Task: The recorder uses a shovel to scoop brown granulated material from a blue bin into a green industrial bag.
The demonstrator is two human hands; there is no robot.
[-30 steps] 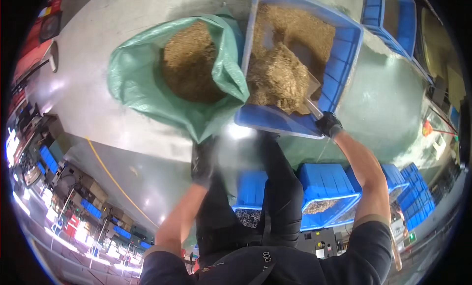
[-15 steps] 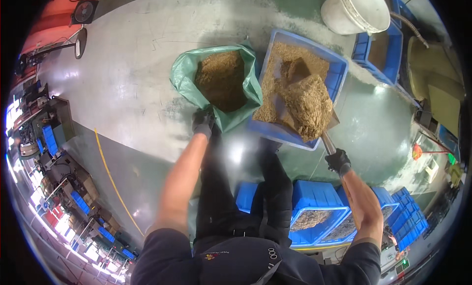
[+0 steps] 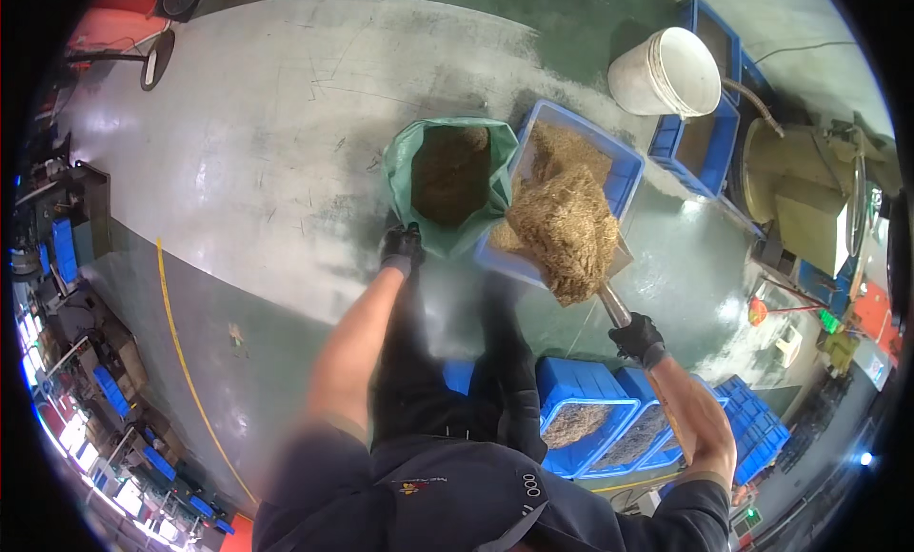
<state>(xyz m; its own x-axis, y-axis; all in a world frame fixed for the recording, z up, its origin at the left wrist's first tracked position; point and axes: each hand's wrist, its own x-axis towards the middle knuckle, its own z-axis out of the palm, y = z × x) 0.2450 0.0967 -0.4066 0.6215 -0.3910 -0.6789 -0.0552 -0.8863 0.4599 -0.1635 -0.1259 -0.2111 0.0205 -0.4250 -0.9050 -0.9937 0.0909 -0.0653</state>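
Note:
My left hand [image 3: 403,247], in a dark glove, grips the near rim of a green woven sack [image 3: 404,166]. The sack stands open on the floor with brown loose material [image 3: 452,176] inside. In my right hand [image 3: 637,341], also gloved, is the handle of a metal shovel [image 3: 614,306]. A large heap of light brown, shaving-like material [image 3: 566,230] covers most of its blade. The loaded shovel is over the near part of a blue tub [image 3: 624,176], just right of the sack. More of the brown material lies in the tub, partly hidden by the heap.
A white bucket [image 3: 633,83] stands beyond the tub, near another blue tub [image 3: 722,157]. Blue crates [image 3: 595,400] with scrap stand in a row at my right leg. A yellow line [image 3: 181,361] crosses the floor on the left. Machinery [image 3: 809,204] stands at far right.
The loaded shovel has moved left, closer to the sack. My left hand keeps its hold on the sack's rim. The whole view has shifted a little.

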